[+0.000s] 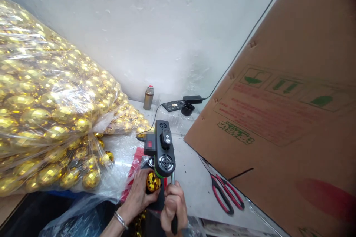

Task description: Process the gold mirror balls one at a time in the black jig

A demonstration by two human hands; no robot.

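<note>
My left hand [138, 189], with a silver bangle at the wrist, is closed around a shiny gold faceted ball [153, 182]. The ball sits at the base of a small black bench machine [164, 144] that has round vent-like patterns on its top. Just right of the ball, my right hand [175, 205] is wrapped round a metal lever [172, 177] with a dark end. Part of the machine's lower body is hidden by my hands. Red material [137, 161] lies beside the machine on the left.
A large clear bag of gold balls [55, 92] fills the left side. A tall cardboard box [278, 118] leans in on the right, with red-and-black scissors [226, 194] beside it. Behind stand a metal flask [148, 98], a black cup [187, 109] and a power adapter [193, 99].
</note>
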